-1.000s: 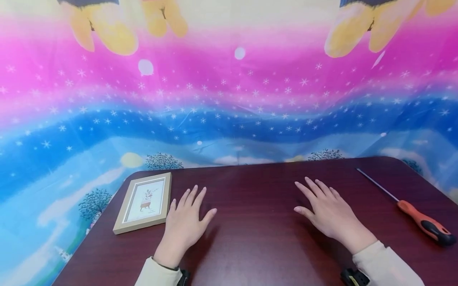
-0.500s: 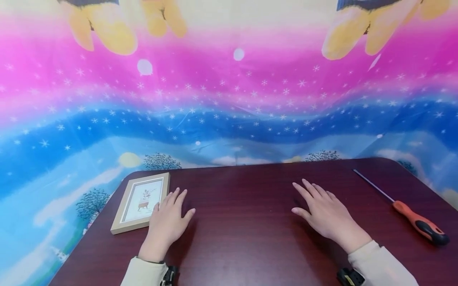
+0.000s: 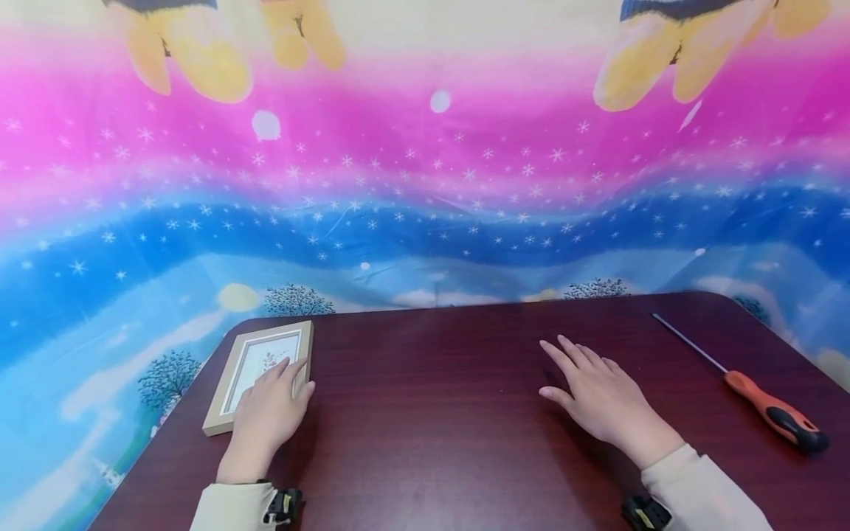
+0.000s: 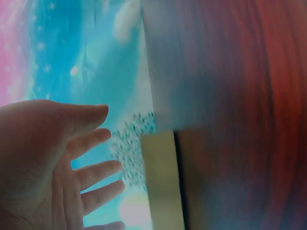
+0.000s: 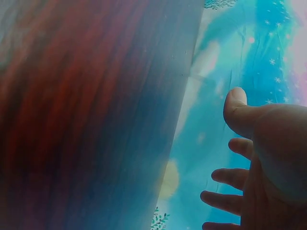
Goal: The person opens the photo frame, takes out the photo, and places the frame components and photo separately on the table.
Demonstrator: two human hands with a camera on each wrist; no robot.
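Dark red table point(image 3: 425, 428). Frame point(image 3: 249, 360) flat nr table's far L corner. L hand point(image 3: 268, 417) over frame's near R part, fingers loose, grip released; contact unclear. R hand point(image 3: 604, 398) over table, likewise released. Screwdriver point(image 3: 740, 382) nr table's R edge.

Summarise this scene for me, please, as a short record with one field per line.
Surface: dark reddish-brown table
Left hand: over the near right part of the picture frame; whether it touches, unclear
Frame position: lying face up at the table's left side
Right hand: fingers extended, holding nothing
Screwdriver: orange and black handle, lying right of the right hand, untouched
Backdrop: printed with snowflakes and trees, behind the table
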